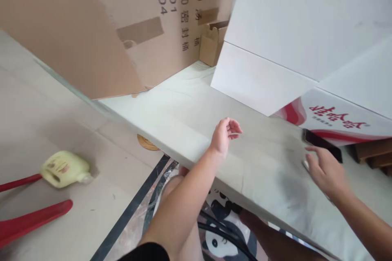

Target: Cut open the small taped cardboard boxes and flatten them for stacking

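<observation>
Left forearm (186, 200) is crossing the table edge (245, 196), lower centre, perhaps for support, left hand (224, 135) curling empty; right hand (328, 172), grip unclear, showing beside phone (328, 145).

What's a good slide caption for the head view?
Left hand loosely curled over a pale tabletop, right hand near a black phone, large cardboard box beyond.

Layout: clock centred on left hand (220, 139)

On table (177, 114): large carton (101, 36) at 10–11, box (306, 36) at 1–2, small carton (210, 45) between them at 12. Phone (325, 143) at 3 on table, right hand (330, 175) at 3–4 just beside it. Below, on floor (119, 175): jug (66, 167) at 9.
</observation>
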Motion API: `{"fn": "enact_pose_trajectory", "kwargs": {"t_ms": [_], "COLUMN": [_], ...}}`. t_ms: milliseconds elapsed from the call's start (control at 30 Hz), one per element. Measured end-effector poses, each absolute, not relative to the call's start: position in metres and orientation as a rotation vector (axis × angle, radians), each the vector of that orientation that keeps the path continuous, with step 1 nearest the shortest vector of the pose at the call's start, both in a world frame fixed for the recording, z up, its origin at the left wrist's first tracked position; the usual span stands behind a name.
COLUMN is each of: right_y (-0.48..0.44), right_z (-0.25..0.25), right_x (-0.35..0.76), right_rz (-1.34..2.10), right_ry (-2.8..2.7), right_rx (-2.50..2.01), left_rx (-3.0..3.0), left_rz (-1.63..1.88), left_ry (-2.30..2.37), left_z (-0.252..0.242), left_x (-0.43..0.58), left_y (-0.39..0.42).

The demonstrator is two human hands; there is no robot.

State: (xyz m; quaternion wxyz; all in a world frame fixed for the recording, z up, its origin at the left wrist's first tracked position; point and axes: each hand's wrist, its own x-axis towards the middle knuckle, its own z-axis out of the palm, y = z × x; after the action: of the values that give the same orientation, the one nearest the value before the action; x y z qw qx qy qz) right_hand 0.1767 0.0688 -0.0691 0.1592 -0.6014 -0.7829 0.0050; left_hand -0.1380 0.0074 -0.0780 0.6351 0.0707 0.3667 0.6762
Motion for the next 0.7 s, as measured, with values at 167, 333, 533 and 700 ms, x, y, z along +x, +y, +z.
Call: {"fn": "enact_pose_trajectory", "kwargs": {"t_ms": [167,333,533,700], "right_y": [0.113,0.154,0.245,0.371], "right_z": [-0.063,-0.065,-0.059,-0.057], "right_x": [0.024,-0.114,-0.257,-0.310], "right_rz": [0.098,0.162,0.198,0.267], "right_ry": [-2.433,-2.532,-2.488,-2.302], "right_rx": [-1.465,-1.151,-0.984,-0.976], "left_rx": [-0.130,-0.324,-0.455,-0.503], "left_rz": [1.671,1.703,1.702,1.656], "left_ry": [0.801,0.714,0.672,0.635], "left_z": [-0.070,-0.070,-0.080,-0.089], "left_x": [-0.180,-0.209,-0.233,-0.234], "left_y": [0.008,0.012,0.033,0.042]}}
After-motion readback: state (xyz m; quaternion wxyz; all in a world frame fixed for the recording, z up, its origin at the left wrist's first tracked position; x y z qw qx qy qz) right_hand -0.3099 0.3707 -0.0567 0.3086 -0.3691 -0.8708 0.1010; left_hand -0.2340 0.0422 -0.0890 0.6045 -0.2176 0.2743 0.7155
